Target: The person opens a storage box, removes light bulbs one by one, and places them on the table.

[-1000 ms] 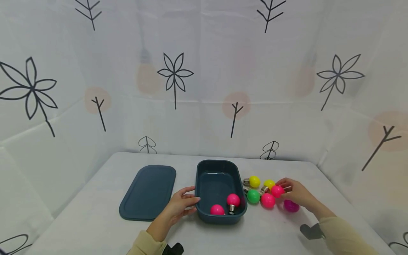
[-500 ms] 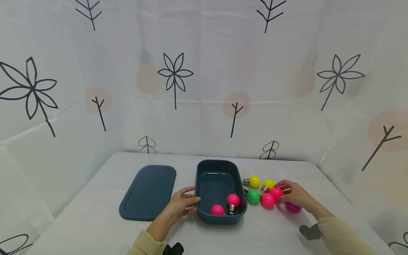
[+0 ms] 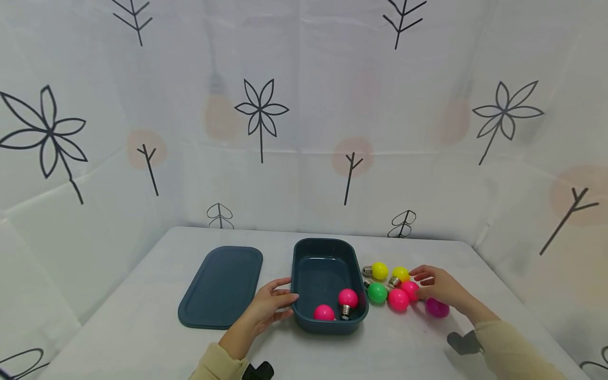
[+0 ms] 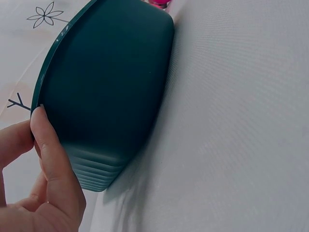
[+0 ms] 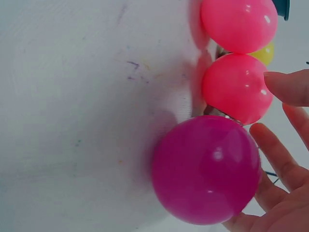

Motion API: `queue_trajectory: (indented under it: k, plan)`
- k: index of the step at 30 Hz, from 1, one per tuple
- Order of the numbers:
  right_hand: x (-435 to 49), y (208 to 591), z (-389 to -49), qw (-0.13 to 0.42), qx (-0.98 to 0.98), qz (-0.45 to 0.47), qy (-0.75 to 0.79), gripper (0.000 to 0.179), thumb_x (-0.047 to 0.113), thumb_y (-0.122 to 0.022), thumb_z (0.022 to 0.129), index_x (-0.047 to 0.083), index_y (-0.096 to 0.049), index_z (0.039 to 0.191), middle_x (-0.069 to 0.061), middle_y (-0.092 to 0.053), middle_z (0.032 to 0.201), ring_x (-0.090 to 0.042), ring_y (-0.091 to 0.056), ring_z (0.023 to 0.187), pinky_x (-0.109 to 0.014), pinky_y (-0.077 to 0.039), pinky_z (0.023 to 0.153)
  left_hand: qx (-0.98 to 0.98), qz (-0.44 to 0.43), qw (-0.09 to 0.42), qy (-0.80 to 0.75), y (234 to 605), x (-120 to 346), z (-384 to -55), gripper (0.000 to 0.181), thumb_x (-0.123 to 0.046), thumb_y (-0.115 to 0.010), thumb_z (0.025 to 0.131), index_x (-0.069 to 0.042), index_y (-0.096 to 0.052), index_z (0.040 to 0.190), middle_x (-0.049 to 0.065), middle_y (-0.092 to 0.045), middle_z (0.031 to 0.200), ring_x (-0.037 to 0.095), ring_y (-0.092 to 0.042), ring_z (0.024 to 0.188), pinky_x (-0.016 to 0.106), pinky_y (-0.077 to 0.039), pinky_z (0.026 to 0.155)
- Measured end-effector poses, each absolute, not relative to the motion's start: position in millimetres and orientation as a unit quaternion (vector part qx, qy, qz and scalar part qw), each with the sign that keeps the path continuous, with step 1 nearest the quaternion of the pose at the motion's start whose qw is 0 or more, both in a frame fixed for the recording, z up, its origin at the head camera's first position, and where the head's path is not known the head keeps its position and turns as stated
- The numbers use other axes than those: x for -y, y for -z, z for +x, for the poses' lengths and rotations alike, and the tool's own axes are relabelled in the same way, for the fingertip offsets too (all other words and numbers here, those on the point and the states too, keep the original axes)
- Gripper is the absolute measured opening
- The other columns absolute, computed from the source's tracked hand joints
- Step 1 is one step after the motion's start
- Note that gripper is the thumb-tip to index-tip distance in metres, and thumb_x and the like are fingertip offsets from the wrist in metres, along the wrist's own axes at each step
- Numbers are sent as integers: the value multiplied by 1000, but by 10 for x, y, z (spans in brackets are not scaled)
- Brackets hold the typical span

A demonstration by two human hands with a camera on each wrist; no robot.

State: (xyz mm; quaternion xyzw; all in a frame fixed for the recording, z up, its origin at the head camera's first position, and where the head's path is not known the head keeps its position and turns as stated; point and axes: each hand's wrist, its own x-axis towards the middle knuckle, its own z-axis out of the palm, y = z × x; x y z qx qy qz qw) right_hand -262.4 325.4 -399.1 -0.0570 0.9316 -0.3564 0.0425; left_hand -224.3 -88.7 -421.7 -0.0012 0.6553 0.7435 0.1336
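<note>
In the head view my left hand [image 3: 269, 305] holds the left rim of a dark teal box [image 3: 328, 328]. The left wrist view shows its fingertips at the rim and outer wall of the box [image 4: 111, 82]. Two pink light bulbs [image 3: 348, 298] lie inside at the near end. My right hand [image 3: 439, 287] is over the bulbs to the right of the box, with its fingers spread. In the right wrist view one fingertip overlaps a pink bulb [image 5: 236, 87]; a magenta bulb [image 5: 207, 169] sits in front of the hand.
Beside the box lie two yellow bulbs [image 3: 379, 271], a green bulb [image 3: 378, 293] and another pink bulb [image 3: 398, 300]. A flat dark teal lid [image 3: 220, 287] rests left of the box. The white table [image 3: 142, 316] backs onto a patterned cloth [image 3: 304, 184].
The pink bulb under my right hand has shifted slightly left and toward me, and the fingers have loosened from it. My left hand and the box have kept still.
</note>
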Motion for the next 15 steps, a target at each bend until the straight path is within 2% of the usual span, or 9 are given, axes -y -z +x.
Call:
queue_trajectory:
  k: [15]
  plan:
    - [-3088,3783,-2595,30,-924,-99,367,41,6,-71,78,-2,-56,116,-21,-57,111,-38,-54,100,-43,-53,77,-660,-2,131,-740,4209,879,-2236,63,-11,-72,82,0,-41,136,13,-54,105,19,-60,80,29,-55,67]
